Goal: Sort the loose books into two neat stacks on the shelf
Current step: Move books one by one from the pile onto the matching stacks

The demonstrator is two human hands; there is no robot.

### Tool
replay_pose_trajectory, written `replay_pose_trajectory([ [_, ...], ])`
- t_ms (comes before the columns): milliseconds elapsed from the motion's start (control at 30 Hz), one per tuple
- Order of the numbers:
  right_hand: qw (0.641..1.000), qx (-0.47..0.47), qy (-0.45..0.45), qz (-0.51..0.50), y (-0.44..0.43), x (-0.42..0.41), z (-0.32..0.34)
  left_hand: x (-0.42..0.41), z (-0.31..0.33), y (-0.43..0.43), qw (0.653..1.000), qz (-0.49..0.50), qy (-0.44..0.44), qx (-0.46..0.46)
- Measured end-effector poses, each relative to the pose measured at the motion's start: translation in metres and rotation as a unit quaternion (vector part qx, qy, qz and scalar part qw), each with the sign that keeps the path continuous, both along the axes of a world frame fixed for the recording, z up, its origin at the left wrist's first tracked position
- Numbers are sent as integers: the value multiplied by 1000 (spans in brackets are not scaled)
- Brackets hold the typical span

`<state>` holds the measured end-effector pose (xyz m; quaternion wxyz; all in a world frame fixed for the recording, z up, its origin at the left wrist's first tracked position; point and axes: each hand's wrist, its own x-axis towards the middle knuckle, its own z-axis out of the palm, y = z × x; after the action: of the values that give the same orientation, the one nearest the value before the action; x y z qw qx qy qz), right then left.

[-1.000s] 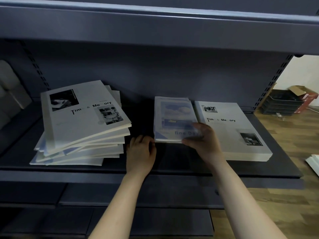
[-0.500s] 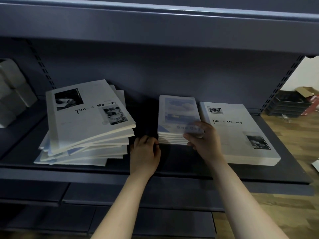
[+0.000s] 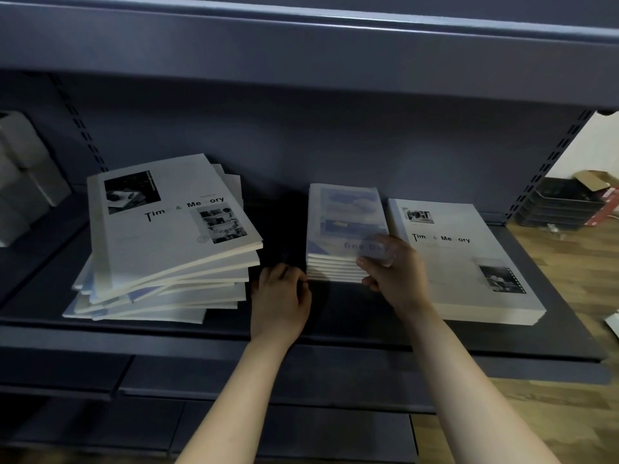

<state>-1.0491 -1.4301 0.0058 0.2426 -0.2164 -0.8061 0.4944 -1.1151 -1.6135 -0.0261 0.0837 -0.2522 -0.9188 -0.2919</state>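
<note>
On the dark shelf (image 3: 335, 324) an untidy pile of loose books (image 3: 167, 249) lies at the left, a white "Time & Memory" book on top. In the middle is a neat stack of small blue "fine Day" books (image 3: 345, 229). To its right rests a flat stack of white "Time & Memory" books (image 3: 469, 262). My right hand (image 3: 392, 272) grips the front right corner of the blue stack, thumb on the top cover. My left hand (image 3: 281, 296) rests on the shelf, fingers curled against the blue stack's front left corner.
The shelf above (image 3: 301, 51) hangs low over the books. Pale boxes (image 3: 23, 182) sit at the far left of the shelf. To the right, on the wooden floor (image 3: 569, 262), stand black stacked trays (image 3: 562, 202) and a cardboard box (image 3: 599, 189).
The top blue book has been set down and squared onto its stack. My left hand has slid right, up to the stack's corner. The view has shifted slightly.
</note>
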Motion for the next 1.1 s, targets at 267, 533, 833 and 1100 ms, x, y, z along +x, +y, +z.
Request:
replay_pose_trajectory([
  [267,998,62,14,-13,-3,6,-3,5,2,-2,999,3,12,49],
  [533,980,166,45,-95,-17,22,-1,15,17,-9,989,-23,30,142],
  [833,983,174,-5,50,-41,25,-14,21,72,-25,973,-27,104,206],
  [1100,967,231,-49,98,-64,12,-21,-2,106,-76,979,81,159,95],
])
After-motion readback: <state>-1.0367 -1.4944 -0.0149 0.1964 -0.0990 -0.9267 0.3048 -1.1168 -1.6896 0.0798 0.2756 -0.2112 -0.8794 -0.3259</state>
